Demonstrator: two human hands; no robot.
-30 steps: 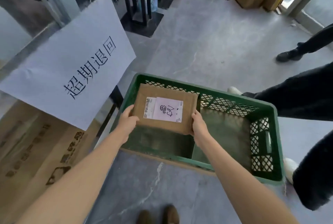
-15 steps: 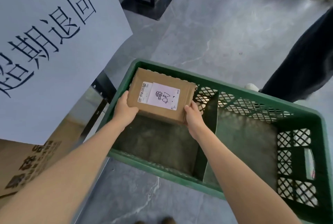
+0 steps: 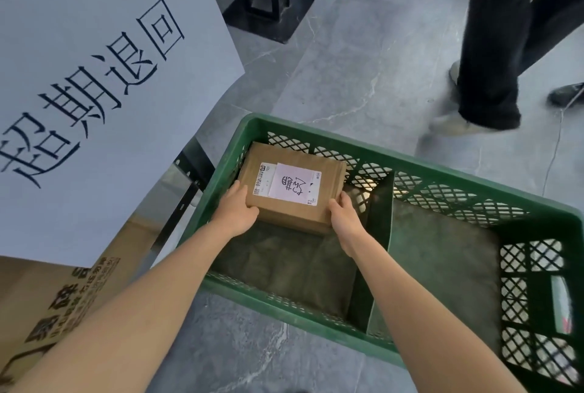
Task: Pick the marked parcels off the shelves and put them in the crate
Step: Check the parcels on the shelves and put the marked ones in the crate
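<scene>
A brown cardboard parcel (image 3: pixel 294 168) with a white label and a pink handwritten note sits low inside the left compartment of the green plastic crate (image 3: pixel 316 130), near its far wall. My left hand (image 3: pixel 237 209) grips the parcel's near left corner. My right hand (image 3: pixel 344 214) grips its near right corner. Whether the parcel rests on the crate floor is hidden from me.
A divider splits the crate; only its grey floor shows in the right compartment (image 3: pixel 442 260). A large white paper sign (image 3: pixel 94 76) with black characters hangs at left over a cardboard box (image 3: pixel 63 313). A person's dark trouser legs (image 3: pixel 499 45) stand on the grey floor beyond the crate.
Both hands have lowered the parcel from above the crate's rim down into the left compartment. My head has come closer. The person behind has stepped to the right.
</scene>
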